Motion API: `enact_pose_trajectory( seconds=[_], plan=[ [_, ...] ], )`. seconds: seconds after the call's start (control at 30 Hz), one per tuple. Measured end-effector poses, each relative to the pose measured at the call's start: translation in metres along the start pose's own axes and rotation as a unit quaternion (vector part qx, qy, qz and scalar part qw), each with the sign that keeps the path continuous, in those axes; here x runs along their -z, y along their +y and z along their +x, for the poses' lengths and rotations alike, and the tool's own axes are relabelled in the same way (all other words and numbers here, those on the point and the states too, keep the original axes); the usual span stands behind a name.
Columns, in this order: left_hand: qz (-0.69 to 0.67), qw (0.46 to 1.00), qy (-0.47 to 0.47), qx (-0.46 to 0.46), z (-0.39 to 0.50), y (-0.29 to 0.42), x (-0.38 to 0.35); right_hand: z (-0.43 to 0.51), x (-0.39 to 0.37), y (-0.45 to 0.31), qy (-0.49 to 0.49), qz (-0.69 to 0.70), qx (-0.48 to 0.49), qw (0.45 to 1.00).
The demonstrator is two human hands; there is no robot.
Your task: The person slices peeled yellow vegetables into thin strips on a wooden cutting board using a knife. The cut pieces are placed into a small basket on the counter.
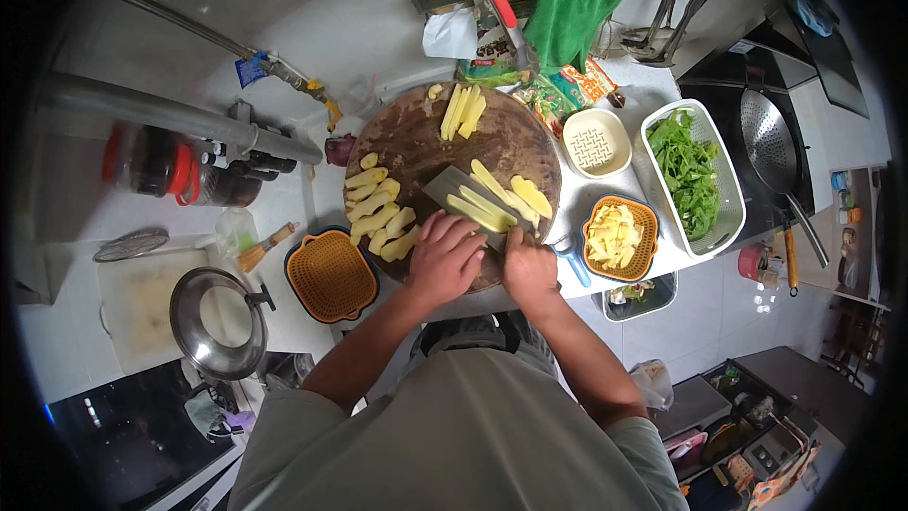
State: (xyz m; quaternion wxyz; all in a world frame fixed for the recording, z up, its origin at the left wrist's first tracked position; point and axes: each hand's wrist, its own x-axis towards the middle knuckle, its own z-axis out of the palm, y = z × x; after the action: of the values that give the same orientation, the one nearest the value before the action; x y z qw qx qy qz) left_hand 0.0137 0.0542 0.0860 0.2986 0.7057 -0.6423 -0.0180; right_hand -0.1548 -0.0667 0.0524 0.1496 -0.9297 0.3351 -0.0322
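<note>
A round wooden chopping board (404, 121) lies before me. My right hand (528, 262) grips a cleaver (443, 188) near its handle, the broad blade pointing up and left over the board. Pale yellow sliced strips (479, 211) rest on or against the blade. My left hand (445, 255) lies over the blade's near edge with its fingertips beside the strips; whether it holds anything is hidden. Irregular yellow slices (372, 206) cover the board's left side. Cut sticks (463, 112) stand grouped at its far side, and more slices (530, 196) lie at the right.
An orange basket with yellow pieces (617, 238), a blue peeler (573, 262), a cream basket (596, 143) and a white basket of leafy greens (682, 177) sit to the right. An orange basket (332, 273) and a brush (266, 248) are at the left. A green towel (571, 0) hangs behind.
</note>
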Motion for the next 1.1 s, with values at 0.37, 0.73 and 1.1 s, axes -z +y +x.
enact_pose_trajectory(
  seconds=[0.37, 0.73, 1.1],
  plan=[
    [-0.042, 0.960, -0.270, 0.059, 0.076, -0.060, -0.011, -0.025, -0.016, -0.023, 0.031, -0.012, 0.080, 0.996],
    [0.041, 0.949, -0.305, 0.060, 0.109, -0.097, -0.044, -0.163, 0.033, 0.066, -0.006, 0.147, -0.122, 0.982],
    [0.022, 0.918, -0.397, 0.006, 0.106, -0.105, -0.050, -0.165, 0.040, 0.076, 0.027, 0.201, -0.264, 0.943]
  ],
)
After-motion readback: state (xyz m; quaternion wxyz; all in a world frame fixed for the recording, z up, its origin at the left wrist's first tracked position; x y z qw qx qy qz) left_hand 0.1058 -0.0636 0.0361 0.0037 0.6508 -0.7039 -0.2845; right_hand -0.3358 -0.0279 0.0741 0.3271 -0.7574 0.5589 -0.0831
